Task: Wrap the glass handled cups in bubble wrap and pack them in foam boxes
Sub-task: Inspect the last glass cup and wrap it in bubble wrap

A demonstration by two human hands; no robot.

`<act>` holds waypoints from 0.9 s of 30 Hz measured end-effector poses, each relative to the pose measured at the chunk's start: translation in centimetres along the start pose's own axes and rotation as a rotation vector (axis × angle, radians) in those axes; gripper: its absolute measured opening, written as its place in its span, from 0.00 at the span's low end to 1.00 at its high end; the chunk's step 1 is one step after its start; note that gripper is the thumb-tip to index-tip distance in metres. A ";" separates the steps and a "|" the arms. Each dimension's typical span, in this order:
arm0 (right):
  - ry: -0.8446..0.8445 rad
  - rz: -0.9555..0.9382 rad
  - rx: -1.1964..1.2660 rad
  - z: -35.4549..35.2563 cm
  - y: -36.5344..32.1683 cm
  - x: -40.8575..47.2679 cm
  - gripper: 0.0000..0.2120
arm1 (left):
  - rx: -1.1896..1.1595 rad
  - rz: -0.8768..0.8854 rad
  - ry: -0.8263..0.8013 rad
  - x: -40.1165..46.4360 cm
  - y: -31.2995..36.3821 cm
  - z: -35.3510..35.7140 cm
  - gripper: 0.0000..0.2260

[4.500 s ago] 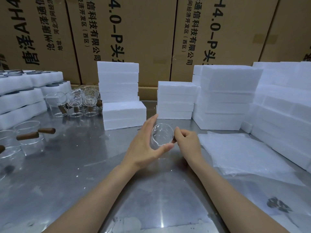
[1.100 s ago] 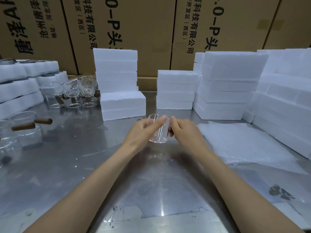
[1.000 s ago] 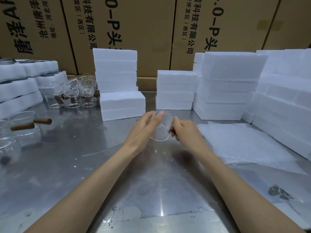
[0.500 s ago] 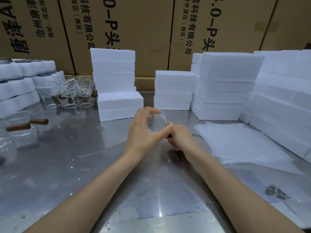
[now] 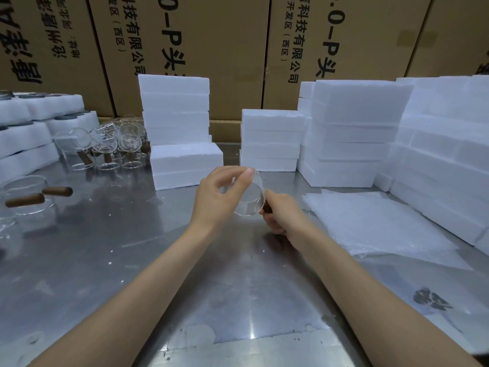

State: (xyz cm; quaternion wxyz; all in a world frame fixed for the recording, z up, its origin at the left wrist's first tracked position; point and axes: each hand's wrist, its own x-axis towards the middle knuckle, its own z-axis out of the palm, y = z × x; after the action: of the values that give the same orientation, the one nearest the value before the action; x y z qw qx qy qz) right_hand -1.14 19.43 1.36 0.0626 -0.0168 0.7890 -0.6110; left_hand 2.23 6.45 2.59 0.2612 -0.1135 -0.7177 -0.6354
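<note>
Steel table (image 5: 105, 260); foam boxes (image 5: 354, 133) stacked; cardboard cartons (image 5: 211, 49) behind.

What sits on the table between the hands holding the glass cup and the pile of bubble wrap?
Nothing: the head view shows bare steel table between the right hand, gripping the clear glass cup, and the white bubble wrap sheets.

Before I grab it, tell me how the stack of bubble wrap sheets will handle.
The bubble wrap looks thin and lies flat with wavy edges, so it will probably flop. Likely light. The sheets seem loosely stacked on the smooth metal table, so they may slide apart.
</note>
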 end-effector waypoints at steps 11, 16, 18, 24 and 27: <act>-0.156 0.032 0.192 -1.5 0.3 0.4 0.18 | -0.294 -0.241 -0.354 1.0 0.5 -2.4 0.18; -0.213 0.062 0.245 -2.0 0.3 0.5 0.20 | -0.286 -0.173 -0.420 1.0 0.6 -2.3 0.29; -0.233 0.074 0.258 -2.0 0.2 0.4 0.18 | -0.272 -0.148 -0.430 0.9 0.6 -2.3 0.31; -0.281 0.103 0.319 -1.9 -0.2 -0.3 0.17 | -0.182 -0.098 -0.415 0.8 0.8 -2.2 0.32; -0.271 0.109 0.329 -1.6 -0.2 -0.5 0.22 | -0.065 -0.026 -0.367 0.4 0.9 -1.5 0.33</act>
State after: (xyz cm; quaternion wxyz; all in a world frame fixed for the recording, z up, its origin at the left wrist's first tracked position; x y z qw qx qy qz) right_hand -0.86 20.99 1.95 0.2029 -0.0454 0.6629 -0.7192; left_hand 2.67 5.06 3.67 0.1136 -0.2266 -0.7338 -0.6304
